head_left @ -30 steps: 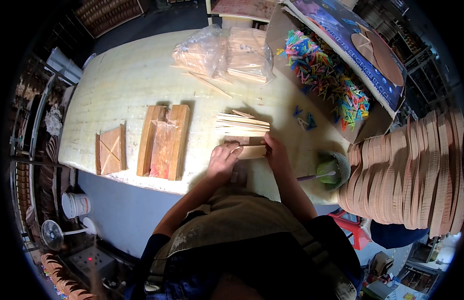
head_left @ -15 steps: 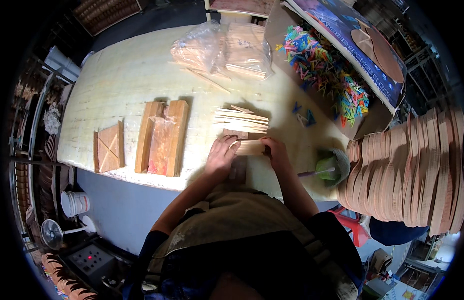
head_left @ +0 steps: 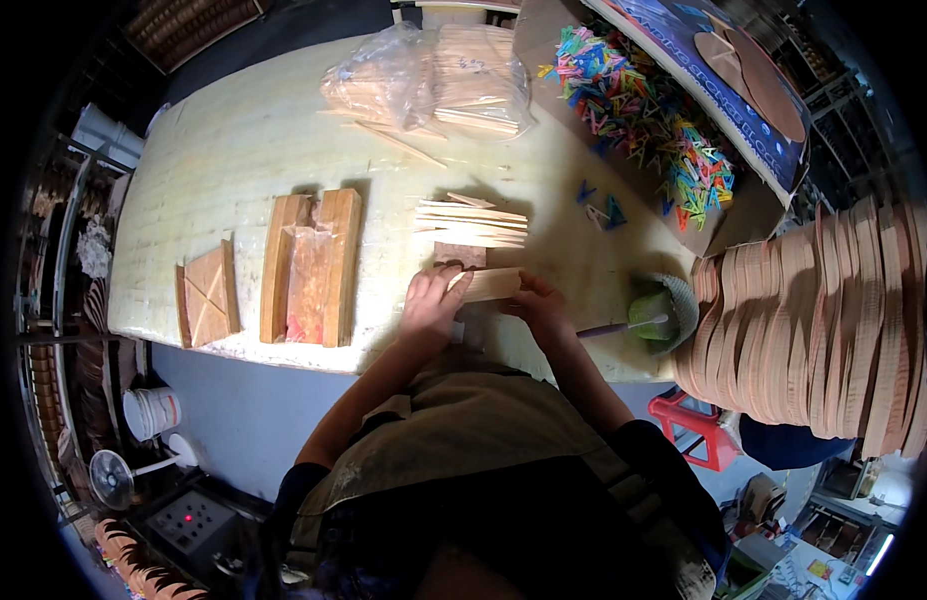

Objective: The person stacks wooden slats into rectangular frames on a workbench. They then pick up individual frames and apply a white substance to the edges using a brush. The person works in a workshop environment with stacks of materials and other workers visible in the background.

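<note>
Over the last second, your grip shifts at the right end of the bundle of pale strips: your right hand leaves the far corner and now lies more along the near side of that end. The bundle tips a little with it, its right end angled slightly away from you, and more of a broad, smooth face shows. That suggests the strips are being turned and settled in your grasp, and that this handling isn't finished.

Your left hand is closed over the left end, fingertips on top. Your right hand pinches the other end, though you can't tell from here where its thumb presses.

The bundle sits between your hands, close in front of you at the near side of the tabletop, just short of a brown block. It looks straight, pale and compact, its separate strips hard to count. Beyond it, the loose strips lie unevenly fanned across the block, their ends out of line.
</note>
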### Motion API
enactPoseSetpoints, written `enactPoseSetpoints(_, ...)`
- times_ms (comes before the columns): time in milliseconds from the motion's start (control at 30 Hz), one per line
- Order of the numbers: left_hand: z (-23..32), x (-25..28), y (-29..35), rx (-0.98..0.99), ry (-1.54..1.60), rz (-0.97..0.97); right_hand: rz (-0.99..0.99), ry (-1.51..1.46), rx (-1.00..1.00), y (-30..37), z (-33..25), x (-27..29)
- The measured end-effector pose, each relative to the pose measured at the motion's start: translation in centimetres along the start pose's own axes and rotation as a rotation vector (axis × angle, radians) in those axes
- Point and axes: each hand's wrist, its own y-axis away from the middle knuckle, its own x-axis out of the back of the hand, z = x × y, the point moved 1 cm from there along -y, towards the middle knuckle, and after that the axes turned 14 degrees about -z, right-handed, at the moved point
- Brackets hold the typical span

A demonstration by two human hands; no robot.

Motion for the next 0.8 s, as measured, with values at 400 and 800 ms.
enactPoseSetpoints(400, 0.2, 0.3, -0.2, -0.008, 0.039, 0.0, 0.057, -0.144, 0.024, -0.5, 0.1, 0.4)
enactPoseSetpoints(800, -0.2, -0.3, 0.0, 0.005, 0.044, -0.021, 0.098, -0.099, 0.005, -1.4, -0.4, 0.5)
